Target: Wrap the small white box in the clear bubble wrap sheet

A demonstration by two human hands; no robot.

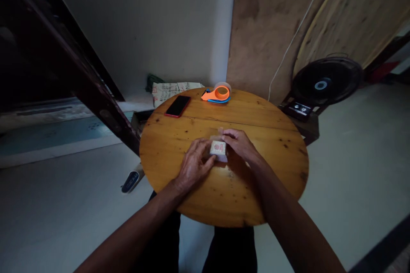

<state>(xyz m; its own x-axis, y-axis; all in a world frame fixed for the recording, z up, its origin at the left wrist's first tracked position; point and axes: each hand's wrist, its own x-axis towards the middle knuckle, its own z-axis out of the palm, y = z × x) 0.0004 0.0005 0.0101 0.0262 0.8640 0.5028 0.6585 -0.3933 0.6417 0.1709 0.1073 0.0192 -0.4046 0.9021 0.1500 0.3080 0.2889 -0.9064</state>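
A small pale box [218, 148] with a reddish print on its top stands near the middle of the round wooden table. My left hand [197, 160] is closed against the box's left side, its thumb at the near face. At the back right of the box, my right hand [238, 141] pinches a clear strip [221, 130] that looks like tape. The strip's far end is blurred, and I cannot tell how much of it sticks to the box.
Toward the back of the table [272, 136] lie an orange and blue tape dispenser [221, 92] and a red-edged phone [178, 106]. Behind the table, a printed sack [173, 89] rests by the wall. A black fan [323, 83] stands at the right.
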